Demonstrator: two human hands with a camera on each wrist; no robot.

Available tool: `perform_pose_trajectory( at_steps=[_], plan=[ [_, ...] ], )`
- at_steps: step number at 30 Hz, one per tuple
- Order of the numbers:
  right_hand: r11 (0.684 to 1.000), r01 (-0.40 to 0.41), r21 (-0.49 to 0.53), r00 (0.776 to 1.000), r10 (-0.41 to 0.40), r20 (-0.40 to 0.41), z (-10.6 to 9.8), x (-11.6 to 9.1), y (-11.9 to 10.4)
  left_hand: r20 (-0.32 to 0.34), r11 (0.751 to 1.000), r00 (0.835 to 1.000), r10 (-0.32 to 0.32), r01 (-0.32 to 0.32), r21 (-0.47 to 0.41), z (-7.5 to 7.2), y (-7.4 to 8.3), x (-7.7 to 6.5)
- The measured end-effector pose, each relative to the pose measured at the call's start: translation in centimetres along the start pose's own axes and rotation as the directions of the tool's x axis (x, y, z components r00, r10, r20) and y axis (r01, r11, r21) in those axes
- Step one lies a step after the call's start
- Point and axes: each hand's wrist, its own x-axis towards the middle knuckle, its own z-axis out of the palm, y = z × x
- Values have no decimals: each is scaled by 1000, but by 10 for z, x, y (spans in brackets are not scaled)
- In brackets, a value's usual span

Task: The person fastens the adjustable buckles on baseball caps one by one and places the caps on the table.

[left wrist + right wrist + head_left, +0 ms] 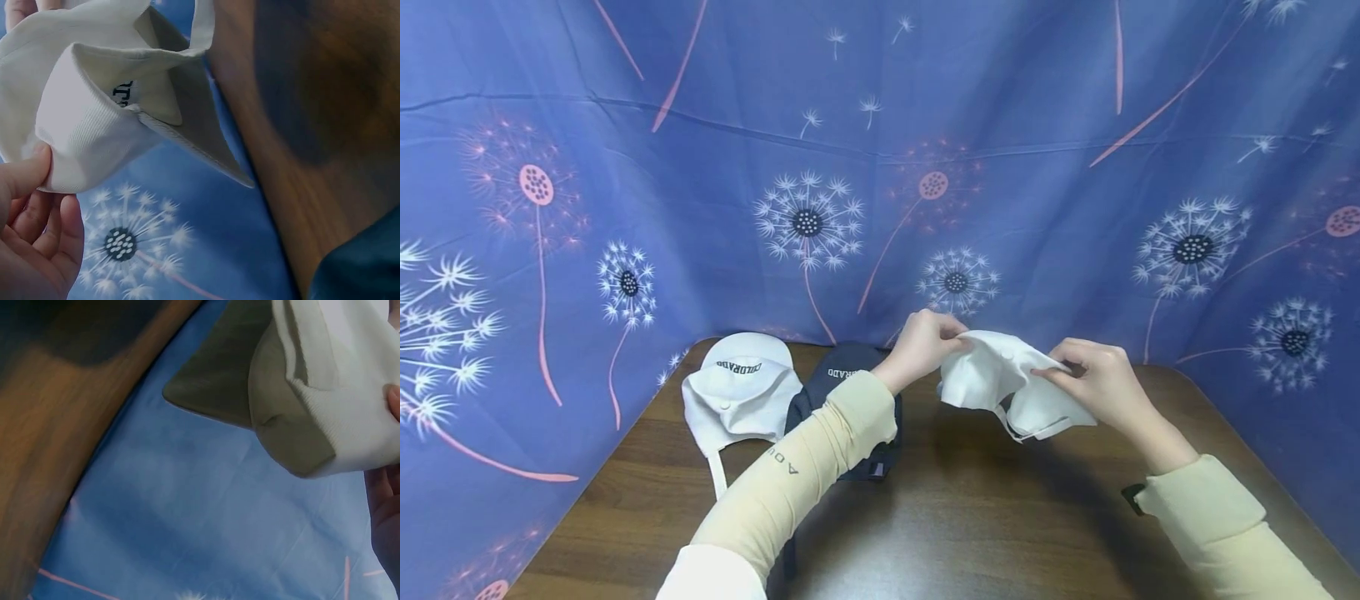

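Both hands hold up a white baseball cap (992, 367) over the right half of the table. The left hand (925, 346) pinches the cap's cloth between thumb and fingers on its left side. On the opposite side the right hand (1097, 379) pinches it in the same way. In the left wrist view the cap (94, 119) hangs with its crown folded, its brim pointing down toward the table and some dark lettering showing. The right wrist view shows the shaded brim (212, 369) and the greyish inside of the crown.
Another white cap (741, 417) with COLORADO lettering lies at the table's back left, its strap hanging forward. Beside it is a dark navy cap (842, 362), partly hidden by the left forearm. The brown wooden table (970, 517) backs onto a blue dandelion-print cloth (1045, 167).
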Motion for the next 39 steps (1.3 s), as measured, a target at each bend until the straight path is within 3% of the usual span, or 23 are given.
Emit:
perform_pose_trajectory(
  at_steps=[9,15,23,31,39],
  plan=[
    [1000,5,-28,997,-3,79,2,-26,9,3,999,999,-39,39,25,34,-9,-2],
    [1000,1,12,994,-2,112,5,-44,15,6,996,996,-91,91,0,55,-11,-4],
    [999,-10,42,986,3,166,5,-68,24,-33,995,995,-92,93,30,84,-9,-4],
    [999,-34,38,977,25,211,4,-78,37,-83,993,990,-113,109,-51,105,-9,-3],
    [997,-41,71,974,24,224,7,-85,46,-55,994,993,-107,107,4,121,-11,-2]
  ],
)
